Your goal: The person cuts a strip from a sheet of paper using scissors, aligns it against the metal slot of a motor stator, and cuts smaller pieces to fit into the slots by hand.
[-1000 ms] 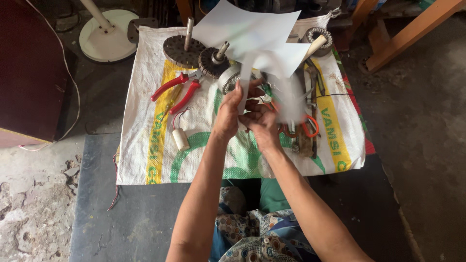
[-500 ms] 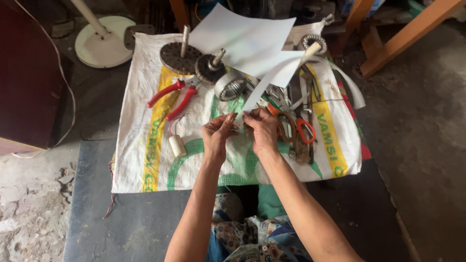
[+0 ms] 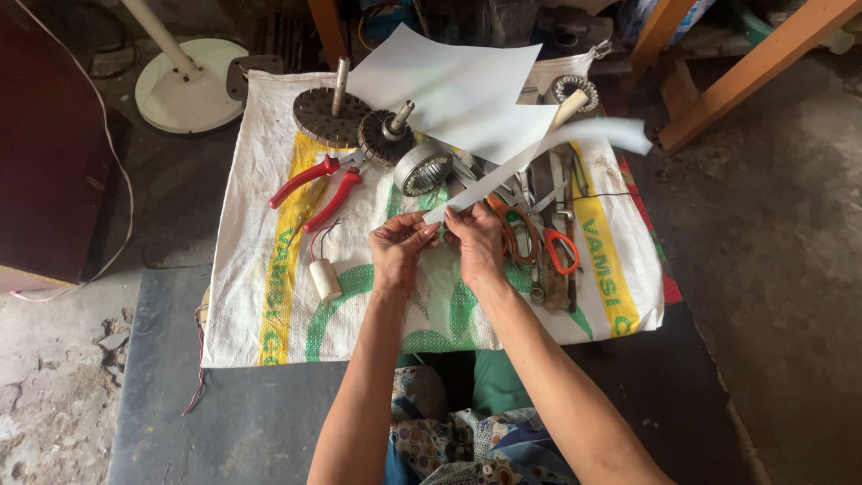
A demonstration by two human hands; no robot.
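Both forearms are extended from 6 o'clock toward centre, hands raised over the white woven sack [image 3: 260,296], wrists nearly touching.

Left hand [image 3: 400,253]: fingers curled, thumb and fingertips pinched shut on the near end of a long white paper strip [image 3: 539,160]. Right hand [image 3: 478,241]: just beside it at 3 o'clock, fingers also closed on the same strip end, knuckles up. The strip is held in the air, running from the hands toward 2 o'clock, far end blurred.

A larger white paper sheet [image 3: 449,85] is seen at 12 o'clock, above the sack; whether it is joined to the strip cannot be told.

On the sack: red-handled pliers [image 3: 314,190] at 10 o'clock of the hands, a small white cylinder with wires [image 3: 325,278] at 8 o'clock, a round metal ring part [image 3: 422,169] at 12 o'clock, two dark round motor parts with shafts [image 3: 328,112] farther at 11 o'clock. Orange-handled scissors [image 3: 548,242] and mixed hand tools lie at 3 o'clock. A white round stand base [image 3: 190,90] sits on the floor at 10 o'clock.
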